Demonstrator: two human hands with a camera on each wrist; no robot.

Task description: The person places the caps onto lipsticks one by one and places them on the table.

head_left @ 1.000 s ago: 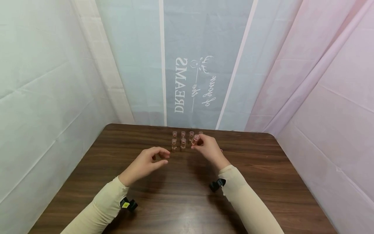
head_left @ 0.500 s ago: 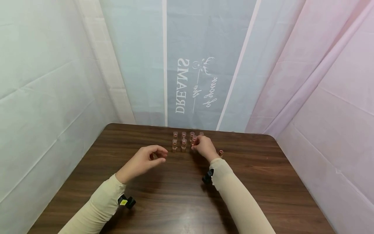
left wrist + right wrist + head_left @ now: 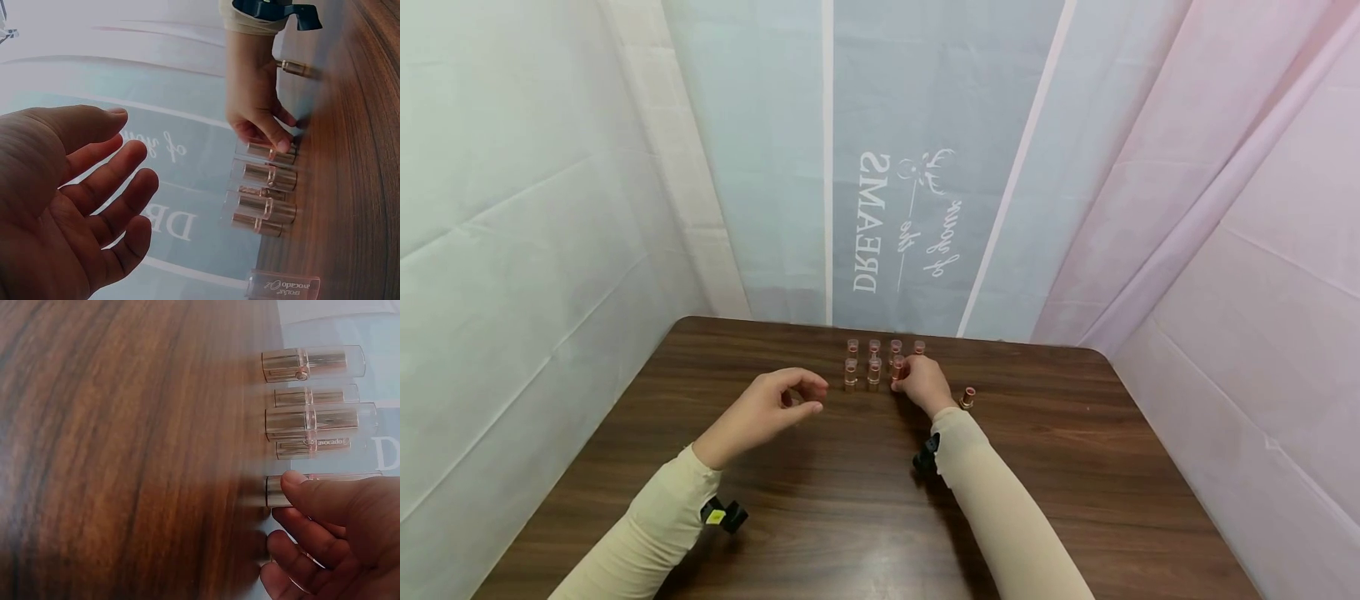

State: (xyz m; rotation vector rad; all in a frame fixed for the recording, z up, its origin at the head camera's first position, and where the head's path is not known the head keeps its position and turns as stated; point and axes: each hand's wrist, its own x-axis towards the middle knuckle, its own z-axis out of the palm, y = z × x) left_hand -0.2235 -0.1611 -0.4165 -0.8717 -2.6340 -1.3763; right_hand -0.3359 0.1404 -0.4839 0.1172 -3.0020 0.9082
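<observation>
My right hand pinches a gold lipstick with a clear cap between thumb and fingers. It is upright at the right end of the front row, its base down at the table. Two capped lipsticks stand to its left, and a back row of similar lipsticks is just behind. My left hand hovers left of the rows, palm inward, fingers loosely curved around nothing. The right fingers and palm partly hide the held lipstick in the right wrist view.
Right of my right hand, an uncapped gold tube stands by itself on the dark wooden table. A pale cloth with mirrored lettering hangs behind the far edge. White cloth walls flank both sides.
My right hand has brought the lipstick down from a tilted position to upright in the front row. The uncapped tube has come into fuller view. My left hand has drifted slightly left.
</observation>
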